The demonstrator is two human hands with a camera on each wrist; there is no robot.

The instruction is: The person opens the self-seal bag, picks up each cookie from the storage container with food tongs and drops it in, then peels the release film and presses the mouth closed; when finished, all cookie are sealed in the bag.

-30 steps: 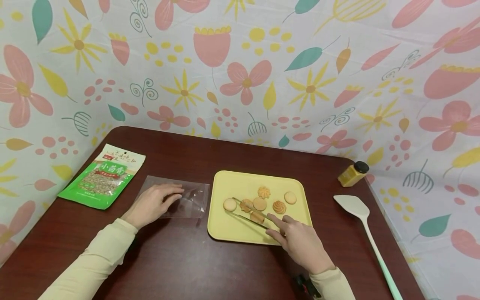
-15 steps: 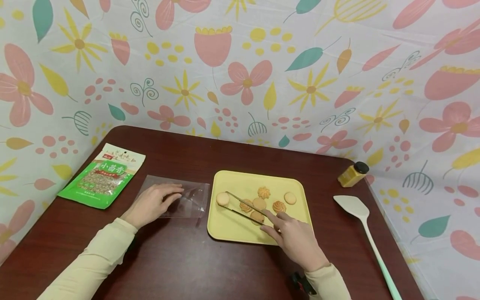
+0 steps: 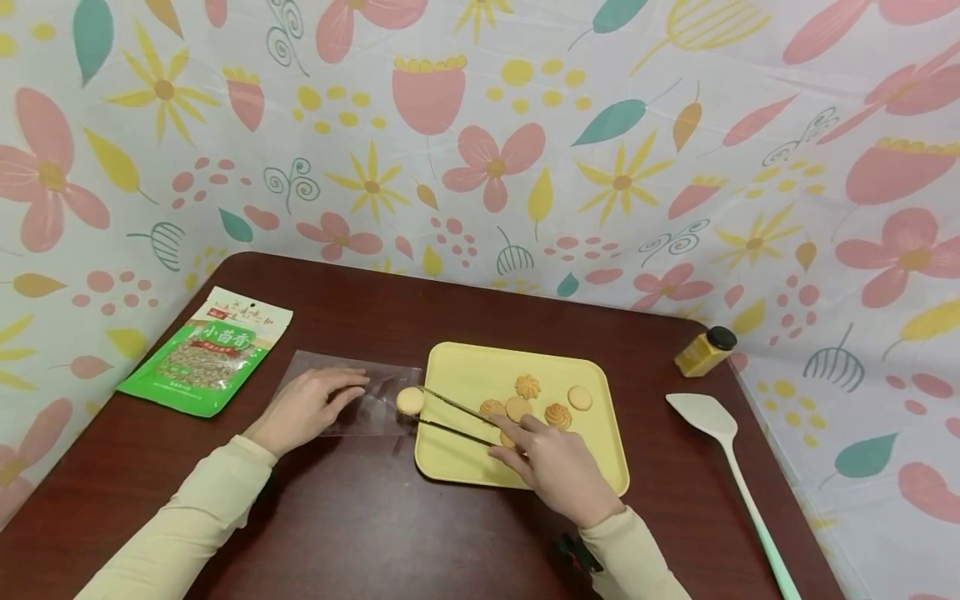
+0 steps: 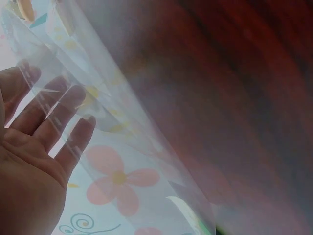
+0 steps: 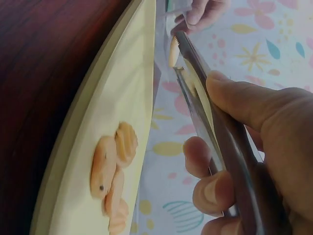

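Note:
My right hand [image 3: 558,467] grips metal tongs [image 5: 215,105], whose tips pinch a round pale cookie [image 3: 410,401]. The cookie hangs past the left rim of the yellow tray [image 3: 468,371], overlapping the mouth end of a clear plastic bag [image 3: 378,418] in the head view. Over the bag's other end lies my left hand [image 3: 311,404], with its fingers extended and the thumb apart. Through the film, the left wrist view shows the loosely straight fingers [image 4: 73,142]. Several cookies stay on the tray, among them a swirled one [image 3: 558,416], a flower-shaped one [image 3: 528,386] and a plain round one [image 3: 580,397].
A green and white seed packet [image 3: 202,358] lies at the table's left edge. To the right stand a small yellow jar [image 3: 703,353] with a black lid and a white spatula [image 3: 731,454] with a green handle. Floral cloth [image 3: 480,208] hangs behind the dark table [image 3: 352,517].
My right hand has moved left with the tongs, carrying the round cookie from the tray's left side out past its rim to the bag. The left hand has stayed in place.

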